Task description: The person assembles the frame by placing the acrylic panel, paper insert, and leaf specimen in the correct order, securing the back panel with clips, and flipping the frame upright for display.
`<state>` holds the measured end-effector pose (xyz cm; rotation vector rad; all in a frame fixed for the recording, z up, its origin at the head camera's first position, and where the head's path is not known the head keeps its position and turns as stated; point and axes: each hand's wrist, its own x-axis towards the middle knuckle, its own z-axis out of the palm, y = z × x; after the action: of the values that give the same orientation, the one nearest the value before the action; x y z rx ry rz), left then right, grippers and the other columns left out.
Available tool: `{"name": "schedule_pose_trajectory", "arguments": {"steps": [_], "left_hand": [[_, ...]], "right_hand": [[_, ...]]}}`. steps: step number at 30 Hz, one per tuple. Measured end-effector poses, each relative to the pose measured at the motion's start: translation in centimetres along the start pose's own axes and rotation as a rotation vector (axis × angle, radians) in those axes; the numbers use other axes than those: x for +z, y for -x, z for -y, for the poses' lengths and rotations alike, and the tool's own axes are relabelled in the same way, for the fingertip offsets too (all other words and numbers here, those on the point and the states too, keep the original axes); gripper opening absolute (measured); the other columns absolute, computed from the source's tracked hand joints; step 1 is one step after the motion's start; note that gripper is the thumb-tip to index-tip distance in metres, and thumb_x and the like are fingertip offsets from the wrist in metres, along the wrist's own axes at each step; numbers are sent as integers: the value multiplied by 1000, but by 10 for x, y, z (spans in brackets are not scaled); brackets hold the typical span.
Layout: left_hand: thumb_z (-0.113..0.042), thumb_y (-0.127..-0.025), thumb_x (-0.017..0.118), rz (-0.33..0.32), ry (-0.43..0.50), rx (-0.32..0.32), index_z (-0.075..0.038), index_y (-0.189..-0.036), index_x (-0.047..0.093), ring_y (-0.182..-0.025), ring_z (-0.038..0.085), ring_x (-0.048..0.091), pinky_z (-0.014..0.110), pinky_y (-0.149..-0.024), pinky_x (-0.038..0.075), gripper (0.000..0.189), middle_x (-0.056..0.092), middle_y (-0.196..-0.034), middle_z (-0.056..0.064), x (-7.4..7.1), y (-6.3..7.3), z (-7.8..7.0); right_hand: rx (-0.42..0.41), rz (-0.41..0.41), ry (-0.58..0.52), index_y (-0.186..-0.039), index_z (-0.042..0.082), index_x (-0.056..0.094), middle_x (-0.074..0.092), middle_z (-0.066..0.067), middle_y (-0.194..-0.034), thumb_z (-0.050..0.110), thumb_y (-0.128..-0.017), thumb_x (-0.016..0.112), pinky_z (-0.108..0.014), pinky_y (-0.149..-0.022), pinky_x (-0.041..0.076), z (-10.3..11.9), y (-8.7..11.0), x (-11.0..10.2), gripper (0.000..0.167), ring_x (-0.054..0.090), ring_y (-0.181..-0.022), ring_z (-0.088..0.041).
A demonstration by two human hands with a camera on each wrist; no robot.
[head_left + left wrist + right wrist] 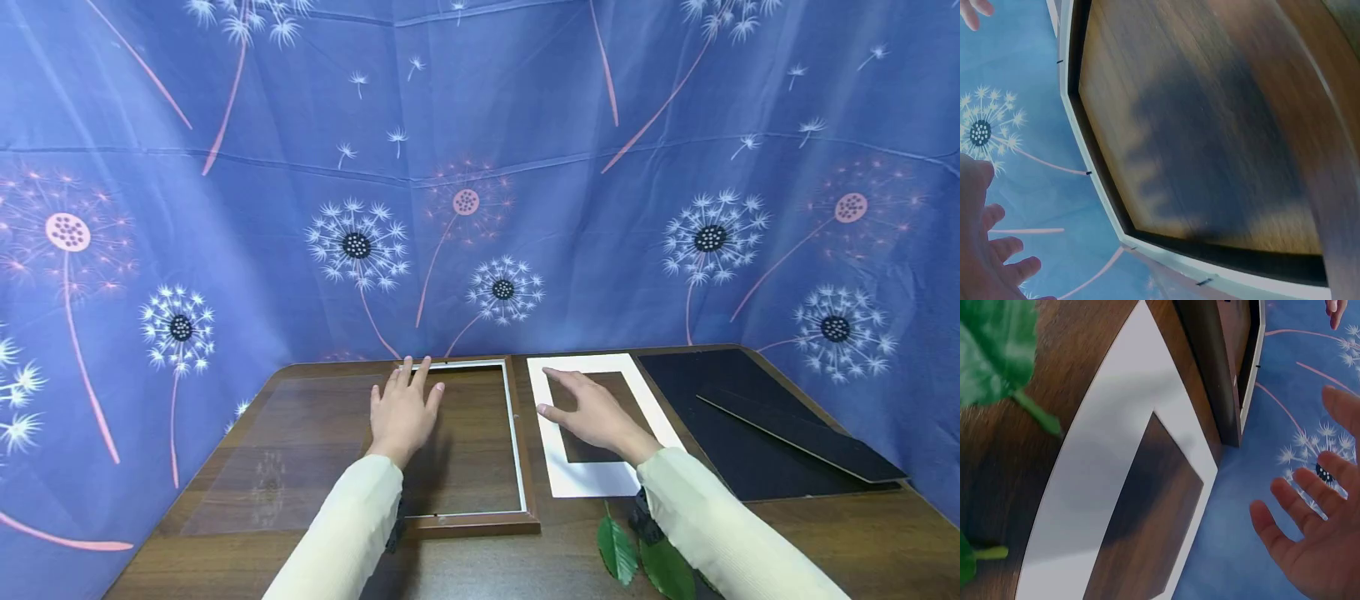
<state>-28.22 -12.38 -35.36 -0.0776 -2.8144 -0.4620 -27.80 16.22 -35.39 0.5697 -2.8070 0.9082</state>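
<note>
Your left hand point(405, 410) and right hand point(600, 414): fingers apart. Brown rectangular wooden frame point(487, 524), lower centre; white rectangular card mat point(592, 481), lower right-centre. Laid out separately; assembly seemingly remains.

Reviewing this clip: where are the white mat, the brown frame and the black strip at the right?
White mat point(594, 481): head view, on its near border.
Brown frame point(480, 525): head view, on its near rail.
Black strip point(810, 437): head view, around the middle of its upper face.
</note>
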Motion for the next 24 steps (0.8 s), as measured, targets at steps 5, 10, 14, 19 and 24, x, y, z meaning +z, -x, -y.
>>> {"name": "schedule_pose_trajectory", "arguments": {"steps": [5, 10, 14, 19, 24], "left_hand": [[-43, -107, 47, 3, -9, -14, -16, -158, 38, -148, 38, 33, 64, -117, 19, 58, 33, -162, 18, -3, 0, 7], [-40, -107, 48, 4, -16, -28, -14, -157, 39, -146, 39, 36, 65, -117, 18, 57, 34, -161, 19, -7, 1, 13], [-38, -107, 50, -2, -13, -38, -12, -156, 41, -144, 40, 38, 65, -117, 19, 56, 37, -160, 19, -9, 1, 18], [-35, -106, 52, -10, -10, -52, -11, -154, 44, -142, 40, 42, 66, -116, 21, 54, 42, -156, 20, -11, 3, 27], [-35, -106, 53, -11, -12, -76, -10, -153, 46, -138, 42, 46, 67, -113, 26, 53, 45, -154, 21, -13, 6, 39]], "right_hand": [[-12, 81, -15, -154, 5, 43, 42, -27, -153, 35, -98, 68, -64, -107, 37, 6, -1, 7, 68, 46, -134, -48], [17, 171, -45, -154, 8, 43, 40, -27, -154, 33, -99, 68, -63, -101, 43, 12, 0, 15, 66, 52, -129, -46], [14, 211, -47, -153, 6, 45, 42, -25, -154, 30, -98, 69, -61, -105, 41, 15, 0, 23, 64, 48, -134, -46], [6, 246, -20, -151, 3, 45, 44, -24, -153, 28, -97, 71, -60, -112, 33, 17, -2, 32, 65, 39, -141, -45], [-2, 269, 6, -150, 1, 46, 44, -25, -152, 27, -96, 72, -61, -112, 32, 20, -4, 36, 65, 39, -141, -46]]}}
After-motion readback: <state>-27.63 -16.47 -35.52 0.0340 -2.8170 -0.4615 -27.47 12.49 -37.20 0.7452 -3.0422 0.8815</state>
